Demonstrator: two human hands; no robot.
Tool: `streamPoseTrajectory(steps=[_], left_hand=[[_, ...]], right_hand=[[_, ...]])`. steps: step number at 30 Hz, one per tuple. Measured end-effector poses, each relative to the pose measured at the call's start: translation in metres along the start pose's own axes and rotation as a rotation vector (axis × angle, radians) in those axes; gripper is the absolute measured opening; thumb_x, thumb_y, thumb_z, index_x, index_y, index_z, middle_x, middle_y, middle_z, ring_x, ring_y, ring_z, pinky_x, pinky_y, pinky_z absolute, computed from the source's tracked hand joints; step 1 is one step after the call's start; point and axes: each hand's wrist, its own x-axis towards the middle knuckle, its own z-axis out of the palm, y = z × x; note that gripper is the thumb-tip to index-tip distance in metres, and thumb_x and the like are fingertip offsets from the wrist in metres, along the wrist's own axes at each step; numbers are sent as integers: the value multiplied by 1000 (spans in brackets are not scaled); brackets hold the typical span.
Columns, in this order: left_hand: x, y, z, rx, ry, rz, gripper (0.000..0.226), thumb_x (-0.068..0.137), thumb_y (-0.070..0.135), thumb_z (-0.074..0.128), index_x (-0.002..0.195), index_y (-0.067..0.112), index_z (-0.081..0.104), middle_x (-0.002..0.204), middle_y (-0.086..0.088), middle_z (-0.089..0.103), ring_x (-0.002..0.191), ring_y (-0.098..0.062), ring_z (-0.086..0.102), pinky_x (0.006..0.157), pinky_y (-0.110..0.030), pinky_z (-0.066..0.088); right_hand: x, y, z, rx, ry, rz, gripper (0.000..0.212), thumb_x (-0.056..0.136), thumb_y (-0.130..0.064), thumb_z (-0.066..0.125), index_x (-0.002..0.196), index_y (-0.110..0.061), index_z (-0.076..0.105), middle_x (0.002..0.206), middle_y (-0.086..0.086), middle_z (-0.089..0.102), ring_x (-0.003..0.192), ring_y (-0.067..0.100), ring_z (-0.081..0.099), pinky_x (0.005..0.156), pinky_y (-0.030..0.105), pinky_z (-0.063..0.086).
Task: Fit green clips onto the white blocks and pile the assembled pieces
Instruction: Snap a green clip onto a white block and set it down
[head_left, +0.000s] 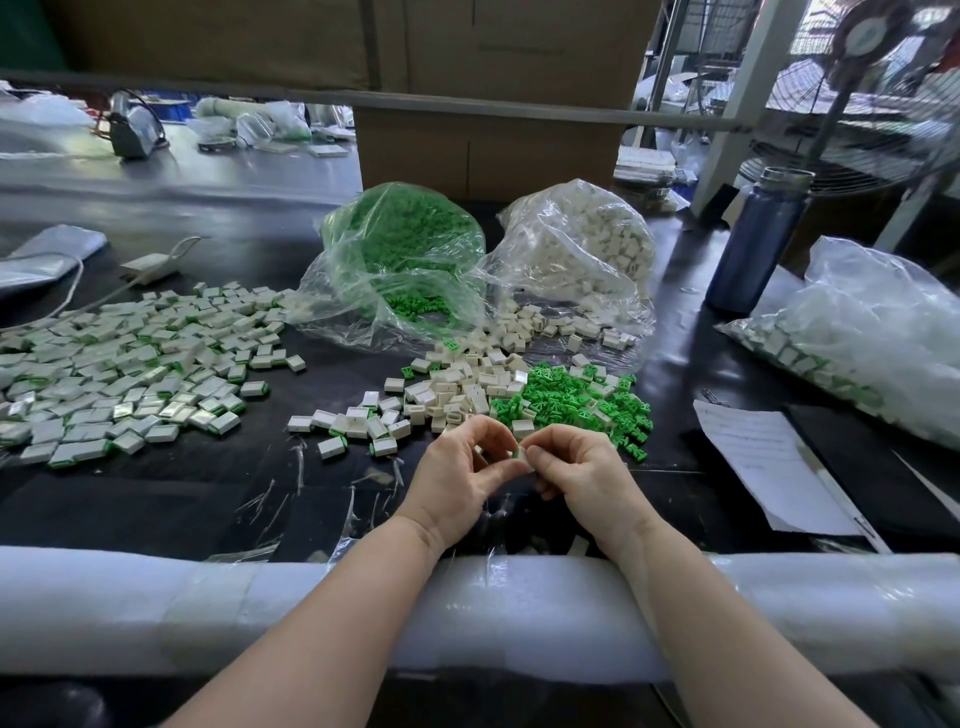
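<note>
- Nearest us runs a white foam-wrapped rail along the table edge, and both our forearms cross over it.
- Just past it, our left hand and right hand meet above the black tabletop; together their curled fingertips pinch one small white block with a green clip, mostly hidden between them.
- Beyond the hands lies a loose heap of small white plastic blocks, with a scatter of bright green plastic clips touching its right side.
- To our left spreads a wide pile of assembled white-and-green pieces.
- At our right sits a sheet of white paper, and past it a clear bag of finished pieces.
- Farther back stand a clear plastic bag of green clips and, beside it, a clear plastic bag of white blocks.
- A dark blue metal bottle stands upright to their right.
</note>
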Motion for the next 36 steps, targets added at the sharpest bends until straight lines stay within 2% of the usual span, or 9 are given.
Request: streamPoseTrajectory(steps=[6, 10, 16, 18, 22, 27, 32, 36], left_hand=[[1, -3, 2, 24, -31, 2, 21, 79, 12, 71, 77, 25, 55, 71, 7, 56, 53, 4, 46, 56, -10, 41], [2, -6, 3, 32, -35, -1, 20, 79, 15, 71, 77, 26, 54, 71, 7, 56, 58, -1, 47, 58, -14, 42], [1, -5, 4, 101, -52, 11, 24, 79, 16, 71, 75, 28, 50, 67, 11, 52, 49, 1, 43, 53, -11, 37], [0, -5, 3, 74, -39, 9, 23, 80, 14, 70, 73, 24, 51, 65, 8, 52, 51, -1, 42, 54, -13, 39], [1, -3, 0, 1, 45, -9, 18, 82, 12, 68, 73, 20, 54, 67, 4, 54, 60, -13, 47, 59, -27, 46], [1, -2, 0, -18, 57, -34, 9, 80, 17, 71, 80, 21, 62, 72, 7, 62, 58, -7, 48, 60, -23, 47], [1, -2, -1, 20, 69, -51, 14, 81, 15, 70, 71, 23, 64, 67, 5, 63, 63, -9, 56, 66, -27, 51], [2, -2, -1, 6, 69, -70, 12, 81, 16, 69, 73, 23, 64, 67, 6, 63, 59, -8, 54, 60, -23, 48]], right_hand=[[1, 1, 0, -18, -4, 9, 23, 89, 2, 54, 74, -12, 63, 64, 2, 57, 54, 8, 50, 52, 18, 46], [2, 3, 0, -18, 1, 16, 24, 90, 1, 54, 73, -13, 64, 62, 1, 57, 53, 7, 50, 51, 17, 45], [3, 3, 0, 31, 31, 1, 26, 89, 4, 54, 73, -13, 65, 55, -3, 58, 47, 2, 52, 48, 15, 45], [3, 4, -1, 35, 72, -3, 22, 89, 3, 55, 75, -11, 66, 59, -1, 60, 48, 4, 52, 49, 16, 46], [4, 5, -3, 70, 114, 2, 15, 89, 2, 55, 81, -6, 66, 66, 3, 60, 53, 9, 53, 51, 19, 48], [4, 5, -3, 56, 108, -16, 13, 88, 0, 58, 82, -7, 68, 67, 4, 63, 56, 10, 54, 52, 20, 48], [3, 5, -3, 29, 103, -28, 19, 84, -2, 63, 76, -17, 69, 70, 0, 66, 63, 10, 58, 58, 23, 49], [3, 5, -4, 21, 112, -54, 19, 83, -2, 65, 75, -19, 70, 69, -2, 68, 64, 10, 60, 60, 23, 50]])
